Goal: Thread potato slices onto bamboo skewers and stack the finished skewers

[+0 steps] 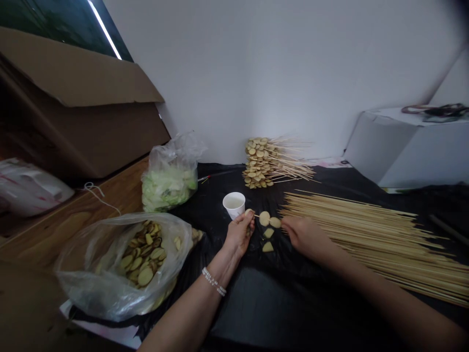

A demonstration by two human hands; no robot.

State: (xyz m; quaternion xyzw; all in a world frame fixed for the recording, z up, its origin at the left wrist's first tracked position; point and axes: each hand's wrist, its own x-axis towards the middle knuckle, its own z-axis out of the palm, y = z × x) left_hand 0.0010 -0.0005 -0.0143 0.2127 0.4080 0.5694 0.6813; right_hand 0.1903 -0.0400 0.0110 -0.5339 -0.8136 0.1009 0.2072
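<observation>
My left hand (240, 232) pinches a small potato slice at the tip of a thin bamboo skewer. My right hand (304, 234) is closed round the other end of that skewer (271, 220), which carries two round potato slices (264, 218) between the hands. Two loose slices (268, 239) lie on the black sheet just below. A white paper cup (234, 204) stands right behind my left hand. A bracelet of pale beads circles my left wrist.
A clear bag of potato slices (142, 254) lies at the left, a bag of green leaves (168, 183) behind it. Finished skewers (271, 164) are stacked by the wall. Bare skewers (366, 230) spread at the right. Cardboard box (84, 107) far left, white box (410, 146) far right.
</observation>
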